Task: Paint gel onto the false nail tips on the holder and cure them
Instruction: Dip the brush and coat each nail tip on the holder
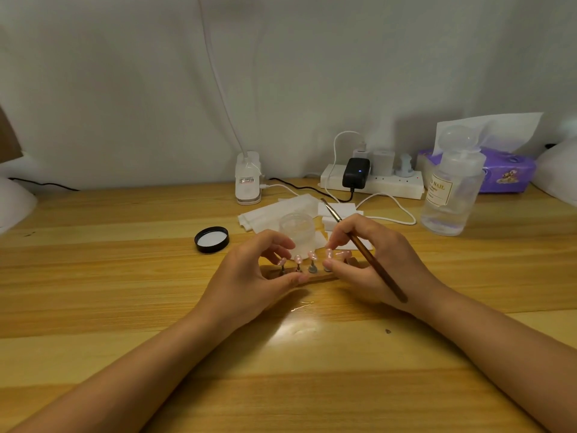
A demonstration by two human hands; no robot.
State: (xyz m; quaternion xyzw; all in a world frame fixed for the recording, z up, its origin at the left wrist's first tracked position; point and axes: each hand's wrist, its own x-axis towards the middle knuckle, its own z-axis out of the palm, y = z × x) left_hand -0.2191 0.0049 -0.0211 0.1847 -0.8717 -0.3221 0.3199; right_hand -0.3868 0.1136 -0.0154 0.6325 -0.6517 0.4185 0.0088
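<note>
Your left hand [249,273] is curling w/ thumb resting on the holder [315,278] front edge, fingers arched behind the nail tips [312,256]. Your right hand [374,260] is gripping the brush [362,248], bristles pointing away from you, while thumb & forefinger are pinching one tip. Holder is sitting btwn both hands; gel jar [296,229] just beyond your fingers, its black lid [212,239] left of it.
</note>
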